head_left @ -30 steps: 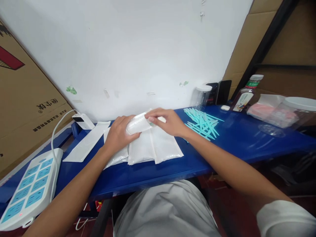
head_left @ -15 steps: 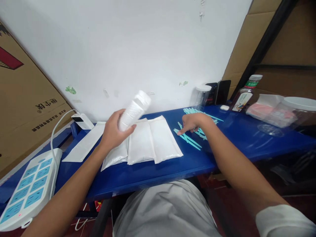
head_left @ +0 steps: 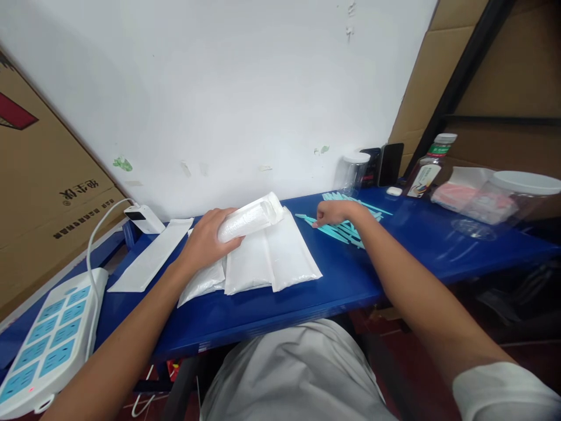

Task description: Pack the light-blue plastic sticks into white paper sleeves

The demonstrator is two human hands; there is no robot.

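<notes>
My left hand [head_left: 208, 237] is wrapped around a white bubble mailer [head_left: 248, 221], bent into a tube, with its mouth end pointing right. It is held just over a row of flat white mailers [head_left: 249, 266] on the table. At the right, my right hand [head_left: 333, 213] has its fingers pinched together on a thin teal stick [head_left: 305, 218], whose tip sticks out to the left. Under and around that hand lies a loose pile of similar teal sticks [head_left: 350, 237]. The fingertips of my right hand are partly hidden.
A long white flat packet [head_left: 151, 257], a white device with a cable [head_left: 144, 219] and a power strip [head_left: 52, 336] are on the left. Along the right stand a clear jar [head_left: 353, 173], a bottle [head_left: 427, 169], pink packets [head_left: 471, 202] and a larger lidded jar [head_left: 526, 182].
My left hand has lowered and tipped the mailer toward the flat ones, its mouth turning right. My right hand has closed on a teal stick and shifted it slightly.
</notes>
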